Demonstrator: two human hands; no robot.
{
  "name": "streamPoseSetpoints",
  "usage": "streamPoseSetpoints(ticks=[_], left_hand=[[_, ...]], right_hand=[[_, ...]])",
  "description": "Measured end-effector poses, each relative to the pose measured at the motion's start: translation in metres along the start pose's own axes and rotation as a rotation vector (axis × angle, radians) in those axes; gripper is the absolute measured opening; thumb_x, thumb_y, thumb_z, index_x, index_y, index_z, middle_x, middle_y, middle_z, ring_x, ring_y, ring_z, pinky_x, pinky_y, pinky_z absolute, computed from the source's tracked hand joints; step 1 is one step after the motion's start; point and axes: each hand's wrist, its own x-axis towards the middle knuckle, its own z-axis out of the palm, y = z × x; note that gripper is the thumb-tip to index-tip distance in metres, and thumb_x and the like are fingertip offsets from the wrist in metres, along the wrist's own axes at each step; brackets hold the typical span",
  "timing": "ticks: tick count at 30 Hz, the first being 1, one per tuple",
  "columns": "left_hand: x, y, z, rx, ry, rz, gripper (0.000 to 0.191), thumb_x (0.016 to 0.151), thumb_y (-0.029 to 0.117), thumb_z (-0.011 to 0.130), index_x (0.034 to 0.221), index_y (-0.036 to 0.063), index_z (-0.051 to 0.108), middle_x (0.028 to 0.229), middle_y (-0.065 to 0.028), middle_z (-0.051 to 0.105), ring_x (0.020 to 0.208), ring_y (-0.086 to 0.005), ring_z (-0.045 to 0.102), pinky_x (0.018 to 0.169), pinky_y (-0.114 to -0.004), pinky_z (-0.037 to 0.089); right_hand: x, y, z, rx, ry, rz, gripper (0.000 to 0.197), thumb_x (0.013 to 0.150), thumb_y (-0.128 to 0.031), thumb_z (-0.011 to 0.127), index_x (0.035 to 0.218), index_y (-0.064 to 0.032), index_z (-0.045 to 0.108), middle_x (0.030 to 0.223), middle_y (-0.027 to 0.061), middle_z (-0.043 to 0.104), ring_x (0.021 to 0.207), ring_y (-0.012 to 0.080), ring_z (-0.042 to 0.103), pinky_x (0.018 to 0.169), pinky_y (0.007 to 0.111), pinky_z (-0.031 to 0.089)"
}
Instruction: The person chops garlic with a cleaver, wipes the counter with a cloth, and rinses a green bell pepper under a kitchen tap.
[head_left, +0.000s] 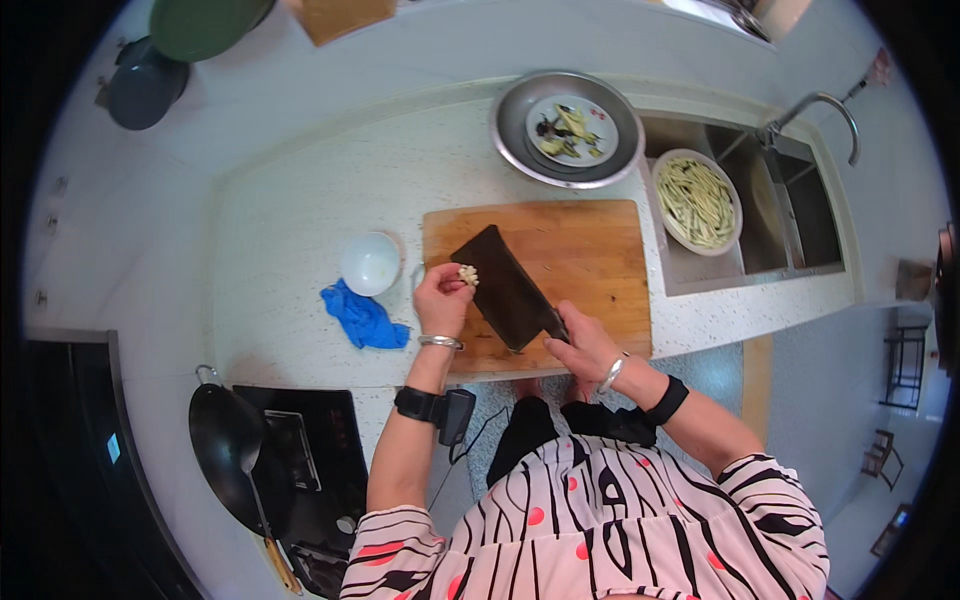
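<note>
My right hand (589, 345) grips the handle of a dark-bladed cleaver (510, 289), whose broad blade lies flat or nearly flat over the wooden cutting board (600, 255). Between the fingertips of my left hand (444, 298) is a small bunch of pale chopped pieces (469, 275), perhaps garlic, close to the blade's left edge. A white bowl (371, 264) stands left of the board, and a crumpled blue cloth (364, 319) lies just below it, by my left wrist. A few small scraps dot the board.
Behind the board, a metal basin (506, 139) holds a plate (534, 124) of vegetable trimmings. A bowl (739, 214) of pale cut strips sits in the sink (757, 259) at the right. At the lower left, a wok (217, 442) with a spatula (259, 502) rests by the cooktop (337, 420).
</note>
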Motion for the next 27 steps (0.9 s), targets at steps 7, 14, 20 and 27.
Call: streamPoseSetpoints(ticks=[7, 14, 20, 27], left_hand=[[0.052, 0.010, -0.091, -0.011, 0.274, -0.007, 0.020, 0.071, 0.006, 0.060, 0.090, -0.0006, 0.057, 0.073, -0.0048, 0.058, 0.062, -0.0109, 0.055, 0.055, -0.023, 0.047], [0.059, -0.032, -0.117, 0.743, 0.369, 0.427, 0.015, 0.062, 0.002, 0.063, 0.076, 0.0064, 0.058, 0.077, -0.0086, 0.055, 0.074, -0.0269, 0.053, 0.065, -0.035, 0.043], [0.056, -0.011, -0.103, 0.735, 0.280, 0.554, 0.016, 0.062, 0.004, 0.061, 0.077, 0.0069, 0.056, 0.084, -0.0088, 0.053, 0.080, -0.0284, 0.050, 0.072, -0.036, 0.039], [0.047, -0.035, -0.121, 0.790, 0.429, 0.379, 0.018, 0.067, 0.007, 0.059, 0.084, 0.0041, 0.053, 0.084, -0.0092, 0.053, 0.073, -0.0243, 0.052, 0.063, -0.035, 0.041]], right_hand=[[0.076, -0.069, 0.065, -0.083, -0.041, -0.188, 0.025, 0.074, -0.013, 0.052, 0.090, -0.0008, 0.038, 0.070, 0.0262, 0.053, 0.070, 0.0444, 0.050, 0.060, 0.048, 0.038], [0.100, -0.086, 0.085, -0.150, -0.009, -0.182, 0.023, 0.075, -0.010, 0.051, 0.089, 0.0002, 0.037, 0.069, 0.0276, 0.053, 0.069, 0.0444, 0.051, 0.061, 0.048, 0.040], [0.101, -0.078, 0.079, -0.134, 0.041, -0.197, 0.026, 0.073, -0.013, 0.055, 0.089, -0.0005, 0.040, 0.073, 0.0251, 0.053, 0.072, 0.0421, 0.050, 0.059, 0.043, 0.040], [0.059, -0.028, 0.031, 0.025, 0.134, -0.147, 0.033, 0.072, -0.018, 0.057, 0.096, 0.0009, 0.046, 0.067, 0.0165, 0.051, 0.063, 0.0291, 0.052, 0.058, 0.036, 0.041]])
